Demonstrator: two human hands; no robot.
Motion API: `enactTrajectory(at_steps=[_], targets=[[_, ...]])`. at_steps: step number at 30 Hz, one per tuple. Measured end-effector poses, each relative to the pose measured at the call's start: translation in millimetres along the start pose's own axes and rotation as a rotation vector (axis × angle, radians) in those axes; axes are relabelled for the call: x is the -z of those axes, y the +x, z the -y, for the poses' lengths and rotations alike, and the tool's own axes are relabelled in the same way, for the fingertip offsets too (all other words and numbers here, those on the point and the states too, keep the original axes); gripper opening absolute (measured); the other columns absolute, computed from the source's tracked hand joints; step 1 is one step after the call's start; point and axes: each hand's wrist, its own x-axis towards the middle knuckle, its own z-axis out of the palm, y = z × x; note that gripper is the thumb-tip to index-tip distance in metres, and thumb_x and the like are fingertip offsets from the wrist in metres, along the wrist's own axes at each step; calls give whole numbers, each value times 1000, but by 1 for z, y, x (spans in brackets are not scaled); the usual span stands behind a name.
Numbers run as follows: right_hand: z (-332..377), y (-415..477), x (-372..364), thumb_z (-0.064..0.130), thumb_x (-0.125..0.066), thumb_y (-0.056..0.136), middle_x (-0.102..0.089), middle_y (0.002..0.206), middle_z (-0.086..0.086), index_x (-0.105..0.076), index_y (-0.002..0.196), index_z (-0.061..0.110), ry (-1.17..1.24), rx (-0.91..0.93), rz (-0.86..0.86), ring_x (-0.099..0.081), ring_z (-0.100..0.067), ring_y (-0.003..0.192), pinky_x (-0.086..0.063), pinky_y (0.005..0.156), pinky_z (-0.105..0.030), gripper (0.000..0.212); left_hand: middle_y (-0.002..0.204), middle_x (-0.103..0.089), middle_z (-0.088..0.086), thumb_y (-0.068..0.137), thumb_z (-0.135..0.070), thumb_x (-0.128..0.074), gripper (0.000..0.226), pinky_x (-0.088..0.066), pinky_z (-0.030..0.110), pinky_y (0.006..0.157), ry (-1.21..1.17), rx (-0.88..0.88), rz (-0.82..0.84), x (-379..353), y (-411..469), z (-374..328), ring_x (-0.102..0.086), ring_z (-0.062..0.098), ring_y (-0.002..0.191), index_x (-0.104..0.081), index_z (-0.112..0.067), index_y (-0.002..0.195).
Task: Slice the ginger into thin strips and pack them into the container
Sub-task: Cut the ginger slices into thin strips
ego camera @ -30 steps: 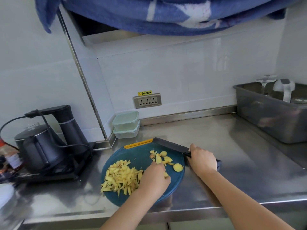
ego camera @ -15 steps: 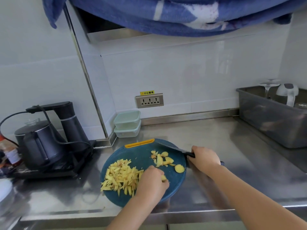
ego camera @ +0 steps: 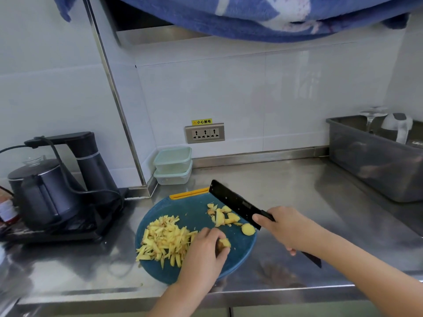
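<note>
Pinching a small ginger chunk (ego camera: pixel 223 243) in left hand (ego camera: pixel 203 252) near the middle of the round teal cutting board (ego camera: pixel 196 209), chunk mostly hidden by fingers. Gripping black cleaver (ego camera: pixel 233 202) in right hand (ego camera: pixel 286 229), blade slanting over the board's far right edge, handle largely covered by the palm. Ginger strips (ego camera: pixel 164 241) piled on the board's left half, loose slices (ego camera: pixel 222 216) on its far right, stacked lidded containers (ego camera: pixel 172 165) beyond its far edge, contents unreadable.

Glossy steel counter (ego camera: pixel 297 191), shiny wall tiles (ego camera: pixel 251 92) — matt knife (ego camera: pixel 233 202), smooth plastic cutting board (ego camera: pixel 196 211).
</note>
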Motion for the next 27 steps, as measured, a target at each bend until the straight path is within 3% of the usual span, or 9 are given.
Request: enactTrajectory(at_steps=[3, 7, 11, 27], targets=[[0, -11, -6, 55, -35, 97, -51, 58, -2, -56, 96, 5, -28, 18, 42, -45, -9, 32, -41, 39, -20, 54, 102, -52, -15, 90, -34, -59, 15, -36, 11, 80, -13, -5, -26, -4, -1, 2, -47, 0, 95, -59, -28, 104], [-3, -21, -13, 58, -32, 96, -43, 57, -1, -45, 72, 11, -78, 31, 21, -38, -6, 28, -33, 39, -17, 55, 98, -54, -15, 88, -33, -64, 15, -37, 12, 80, -50, 13, -66, -8, -1, 3, -49, 2, 95, -62, -27, 101], [-4, -21, -25, 57, -26, 97, -37, 55, 2, -35, 60, 15, -100, 63, -14, -34, -9, 44, -33, 45, -20, 57, 93, -54, -15, 86, -29, -67, 12, -40, 14, 78, -78, 17, -91, -12, -2, 5, -50, 3, 91, -64, -25, 96], [12, -16, -35, 48, -24, 101, -38, 59, 3, -36, 65, 21, -85, 99, 77, -36, -11, 50, -34, 48, -20, 47, 77, -52, -22, 74, -21, -80, 19, -40, 9, 64, -190, 39, -170, -21, -1, 12, -53, -1, 73, -72, -23, 91]])
